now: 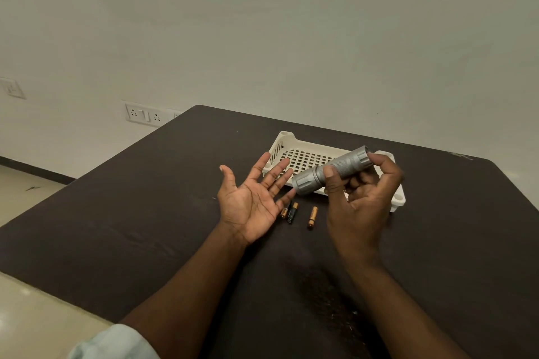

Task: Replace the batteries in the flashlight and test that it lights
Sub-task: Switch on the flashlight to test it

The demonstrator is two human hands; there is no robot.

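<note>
At the near edge of the view, a pale rolled sleeve covers the left upper forearm; both bare forearms extend away over the dark counter.

The left hand is held palm up above the counter, its fingers spread fully open and holding nothing.

Just right of that hand, three small batteries lie on the counter. Two lie side by side, touching or nearly so; the third, copper-coloured one lies slightly apart to the right.

The right hand is raised right of the batteries. Its fingers and thumb are closed around the grey flashlight, gripping the knurled barrel. The flashlight is held clear of the counter, tilted, with its wider end pointing left toward the open left palm. Whether it is lit cannot be told.

Behind both hands, a white perforated tray rests on the counter. Farther back, wall sockets are mounted on the pale wall, left of the counter.
</note>
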